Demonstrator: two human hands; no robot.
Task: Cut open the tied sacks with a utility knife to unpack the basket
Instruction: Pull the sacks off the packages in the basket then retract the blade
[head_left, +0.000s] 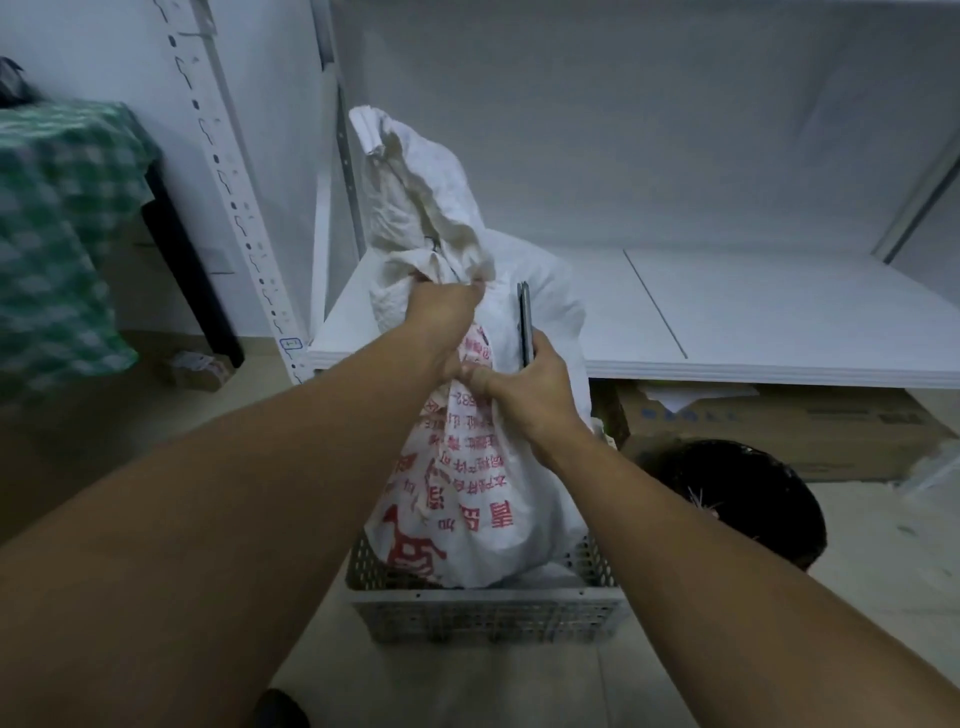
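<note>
While the left hand (447, 317) chokes the bunched neck of the white sack (483, 452), its grip wrapped tight around the gathered fabric just below the tie, the loose top of the bag stands up above the fist instead of flopping over. That hold looks deliberate: it draws the neck taut and lifts the tie clear of the contents, so a blade can get at it without slicing into what is inside. The sack itself sits upright in the grey perforated basket (488, 613) on the floor, its red printing facing the camera, and leans toward the low white shelf (779, 332) behind it.

The right hand (530, 389) grips the utility knife (524, 325), fingers folded around the handle's lower end, with the tool pointing upward alongside the sack and just beside the left fist (whether the blade is extended is too blurred to tell). Holding it vertical and away from the left fingers seems a safe ready position before the cut. A dark round bin (737, 499) stands near the basket's right side.
</note>
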